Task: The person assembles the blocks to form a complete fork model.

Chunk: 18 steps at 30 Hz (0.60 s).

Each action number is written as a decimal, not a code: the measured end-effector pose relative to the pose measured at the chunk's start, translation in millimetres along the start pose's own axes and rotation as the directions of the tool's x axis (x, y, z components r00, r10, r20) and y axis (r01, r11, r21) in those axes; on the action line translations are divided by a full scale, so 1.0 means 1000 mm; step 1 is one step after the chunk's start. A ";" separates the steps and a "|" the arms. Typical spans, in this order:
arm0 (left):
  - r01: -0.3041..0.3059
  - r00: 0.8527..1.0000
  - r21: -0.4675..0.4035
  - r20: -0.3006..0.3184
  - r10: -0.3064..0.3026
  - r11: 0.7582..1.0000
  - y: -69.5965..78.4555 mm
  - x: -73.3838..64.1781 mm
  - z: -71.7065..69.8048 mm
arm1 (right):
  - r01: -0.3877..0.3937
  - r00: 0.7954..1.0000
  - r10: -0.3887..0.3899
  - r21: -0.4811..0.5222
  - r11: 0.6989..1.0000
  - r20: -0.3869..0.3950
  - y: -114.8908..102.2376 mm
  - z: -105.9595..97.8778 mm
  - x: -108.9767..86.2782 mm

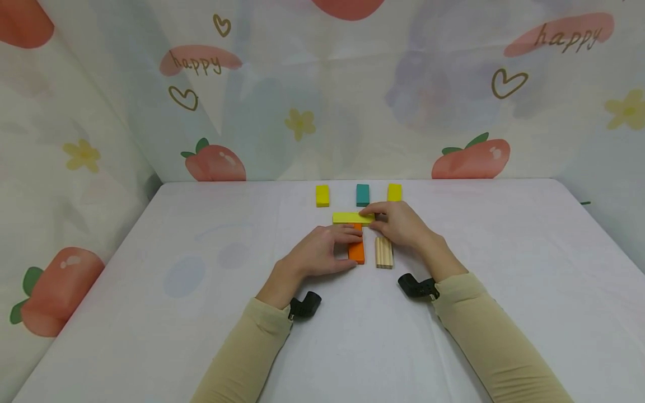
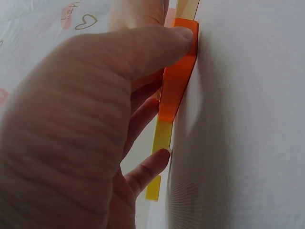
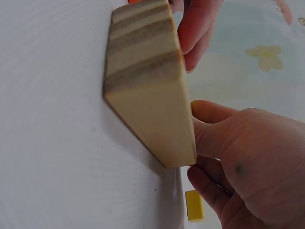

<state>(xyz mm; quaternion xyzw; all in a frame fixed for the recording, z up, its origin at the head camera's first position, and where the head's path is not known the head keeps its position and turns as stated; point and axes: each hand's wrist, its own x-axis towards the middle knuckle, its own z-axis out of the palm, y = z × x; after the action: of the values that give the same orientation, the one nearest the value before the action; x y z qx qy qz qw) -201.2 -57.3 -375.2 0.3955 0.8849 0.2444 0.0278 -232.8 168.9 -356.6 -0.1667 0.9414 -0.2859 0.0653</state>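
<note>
My left hand (image 1: 318, 251) holds an orange block (image 1: 357, 253), its thumb at the near end and its fingers lying across the far part. Just beyond lies a long yellow block (image 1: 346, 218), set crosswise at the orange block's far end. My right hand (image 1: 403, 225) pinches the right end of this yellow block between thumb and fingers. Below the right hand, a striped bare-wood block (image 3: 147, 105) lies on the cloth to the right of the orange one, its far end hidden by the hand in the head view.
Farther back stand a short yellow block (image 1: 322, 196), a teal block (image 1: 363, 195) and another yellow block (image 1: 395, 192), in a loose row near the table's back edge. A white cloth covers the table (image 1: 151, 347). A printed curtain (image 1: 353, 112) hangs behind it.
</note>
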 end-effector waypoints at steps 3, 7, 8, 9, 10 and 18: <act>-0.003 1.000 -0.002 -0.002 0.003 1.000 0.000 0.000 0.000 | -0.007 1.000 0.007 0.003 1.000 0.001 0.000 0.000 0.000; -0.006 1.000 -0.007 -0.003 0.006 1.000 -0.001 0.001 0.000 | -0.008 1.000 0.008 0.014 1.000 0.004 0.000 0.000 0.000; -0.006 1.000 -0.008 -0.003 0.006 1.000 -0.001 0.001 0.001 | -0.007 1.000 0.007 0.017 1.000 0.005 0.000 0.000 0.000; -0.005 1.000 -0.008 -0.004 0.005 1.000 -0.001 0.001 0.001 | -0.006 1.000 0.006 0.019 1.000 0.005 0.000 0.000 0.000; -0.006 1.000 -0.010 -0.005 0.006 1.000 -0.001 0.001 0.000 | -0.006 1.000 0.006 0.021 1.000 0.006 0.000 0.000 0.000; 0.025 0.999 -0.076 -0.018 -0.027 0.997 0.001 -0.001 -0.001 | -0.008 1.000 0.007 0.050 0.999 0.018 0.000 -0.002 -0.001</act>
<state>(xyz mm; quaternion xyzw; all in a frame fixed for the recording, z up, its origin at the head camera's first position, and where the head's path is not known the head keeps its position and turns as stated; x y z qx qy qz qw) -200.4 -57.9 -373.9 0.3803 0.8802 0.2813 0.0376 -232.3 170.6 -354.9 -0.1641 0.9340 -0.3075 0.0789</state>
